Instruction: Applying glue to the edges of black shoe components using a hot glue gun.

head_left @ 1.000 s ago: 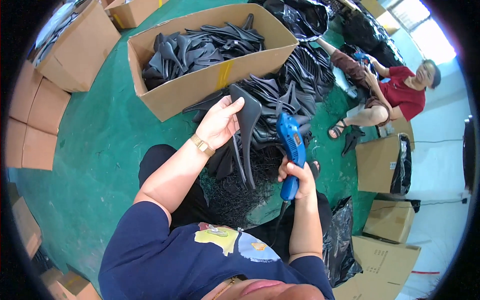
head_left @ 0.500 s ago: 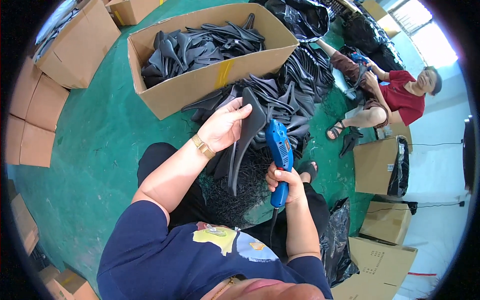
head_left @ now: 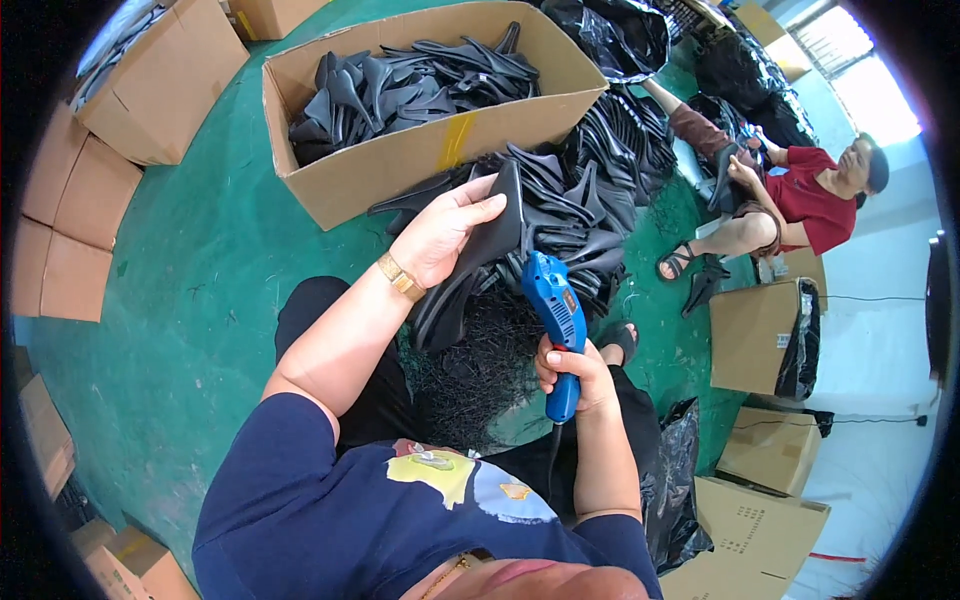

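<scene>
My left hand (head_left: 442, 238) grips a black bicycle saddle (head_left: 492, 240) near one end, thumb on top and fingers behind. The saddle is tilted, its broader end hanging towards my lap. In my right hand (head_left: 575, 374) is a blue corded handheld power tool (head_left: 556, 300), fingers wrapped round its handle. The tool's head points up and stands close to the saddle's right edge; whether it touches, I cannot tell. Beyond them, more black saddles (head_left: 590, 210) lie heaped on the floor. Thin black trimmings (head_left: 465, 375) are piled between my legs.
A large open cardboard box (head_left: 375, 172) of black saddles stands ahead. To the right, a seated person (head_left: 815, 200) in red holds a saddle. Cardboard boxes (head_left: 755, 340) line the right, and others (head_left: 165, 85) the left. A black plastic bag (head_left: 680, 490) lies by my right leg.
The saddle has turned in my left hand: its lower end has swung left and up, away from my lap. The tool's head has shifted slightly left and tilts more that way.
</scene>
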Motion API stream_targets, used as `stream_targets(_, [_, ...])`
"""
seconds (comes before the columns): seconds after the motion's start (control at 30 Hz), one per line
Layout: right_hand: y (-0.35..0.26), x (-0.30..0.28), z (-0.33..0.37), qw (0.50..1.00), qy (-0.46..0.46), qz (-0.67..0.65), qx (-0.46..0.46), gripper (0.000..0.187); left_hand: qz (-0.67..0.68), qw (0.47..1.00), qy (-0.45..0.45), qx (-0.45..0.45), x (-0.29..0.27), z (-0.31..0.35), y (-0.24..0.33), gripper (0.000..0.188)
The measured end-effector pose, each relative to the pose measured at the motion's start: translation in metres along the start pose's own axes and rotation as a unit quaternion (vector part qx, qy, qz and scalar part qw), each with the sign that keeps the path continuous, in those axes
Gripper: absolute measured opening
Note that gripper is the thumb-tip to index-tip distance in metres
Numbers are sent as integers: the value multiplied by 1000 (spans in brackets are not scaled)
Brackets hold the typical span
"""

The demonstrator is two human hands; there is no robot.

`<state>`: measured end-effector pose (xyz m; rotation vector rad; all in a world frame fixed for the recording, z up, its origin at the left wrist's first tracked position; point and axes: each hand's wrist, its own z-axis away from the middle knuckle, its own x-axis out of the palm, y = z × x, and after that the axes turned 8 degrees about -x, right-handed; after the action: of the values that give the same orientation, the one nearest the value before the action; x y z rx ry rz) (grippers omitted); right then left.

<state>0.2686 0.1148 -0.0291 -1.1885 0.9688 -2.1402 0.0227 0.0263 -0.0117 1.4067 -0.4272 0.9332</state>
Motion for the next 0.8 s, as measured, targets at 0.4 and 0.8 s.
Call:
stream_targets(0.4, [5, -2, 6, 997, -30, -63, 42, 25, -53, 995, -49, -70, -3, 5, 5, 41])
stream_targets(0.8, [5, 0, 1, 995, -8, -104, 4, 24, -64, 990, -80, -96, 7, 11, -8, 47])
